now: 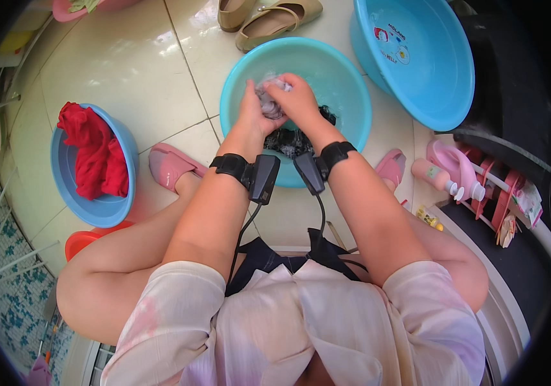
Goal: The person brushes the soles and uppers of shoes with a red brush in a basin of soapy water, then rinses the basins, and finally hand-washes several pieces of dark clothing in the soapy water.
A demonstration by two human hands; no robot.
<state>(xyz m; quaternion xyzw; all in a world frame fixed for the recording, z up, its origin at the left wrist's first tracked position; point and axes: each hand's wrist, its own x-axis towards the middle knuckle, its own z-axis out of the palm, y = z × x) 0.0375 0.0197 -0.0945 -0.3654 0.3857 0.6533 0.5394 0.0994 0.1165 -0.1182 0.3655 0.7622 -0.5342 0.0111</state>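
Observation:
Both my hands are over a teal wash basin (346, 83) on the tiled floor. My left hand (250, 109) and my right hand (298, 100) are pressed together, gripping a wet grey-and-white piece of cloth (269, 103) between them. More dark wet laundry (288, 140) lies in the basin under my wrists. Each wrist wears a black strap with a small black device and a cable.
A blue basin (63, 174) holding red cloth (95, 154) stands at my left. A larger empty blue basin (417, 58) sits at the upper right. Beige flat shoes (269, 19) lie beyond the teal basin. A pink rack with a bottle (439, 175) is at right. Pink slippers (166, 166) are on my feet.

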